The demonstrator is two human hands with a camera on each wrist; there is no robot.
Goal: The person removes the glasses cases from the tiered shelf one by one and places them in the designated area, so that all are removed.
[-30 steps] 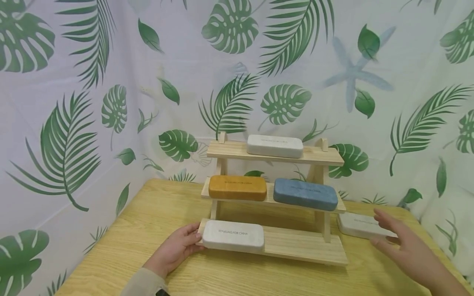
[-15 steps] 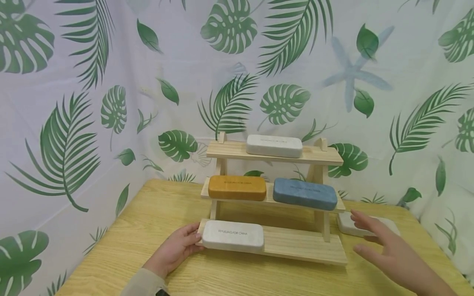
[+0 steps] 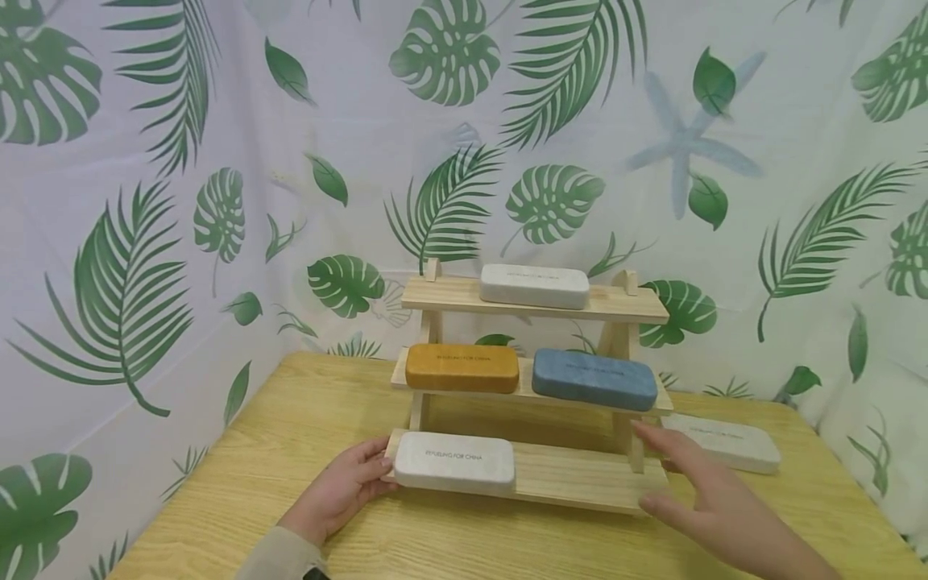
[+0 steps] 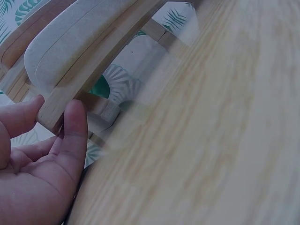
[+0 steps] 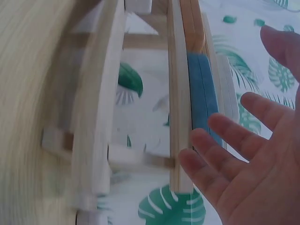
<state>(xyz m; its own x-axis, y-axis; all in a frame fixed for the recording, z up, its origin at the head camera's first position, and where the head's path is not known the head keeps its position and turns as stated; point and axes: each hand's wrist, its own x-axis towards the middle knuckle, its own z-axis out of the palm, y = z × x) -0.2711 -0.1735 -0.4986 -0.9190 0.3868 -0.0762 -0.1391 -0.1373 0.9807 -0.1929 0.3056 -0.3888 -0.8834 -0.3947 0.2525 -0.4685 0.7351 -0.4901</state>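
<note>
A three-tier wooden display rack [image 3: 580,477] stands on the table. My left hand [image 3: 346,487] pinches the left end of its lowest shelf; in the left wrist view the board [image 4: 77,89] lies between thumb and finger. Beside that hand a white glasses case [image 3: 454,463] sits on the same shelf. An orange case [image 3: 461,369] and a blue case [image 3: 594,380] share the middle shelf, and another white case [image 3: 535,287] is on top. My right hand [image 3: 725,507] holds nothing, fingers spread, near the lowest shelf's right end. The right wrist view shows its fingertips overlapping the blue case [image 5: 202,89].
Behind the right hand, another white case [image 3: 739,445] lies on the table [image 3: 268,435], right of the rack. A leaf-printed cloth [image 3: 348,97] hangs close behind the rack and along the left side.
My right hand has moved left, from in front of the white case on the table to the rack's right end. The left hand and the rack stay in place.
</note>
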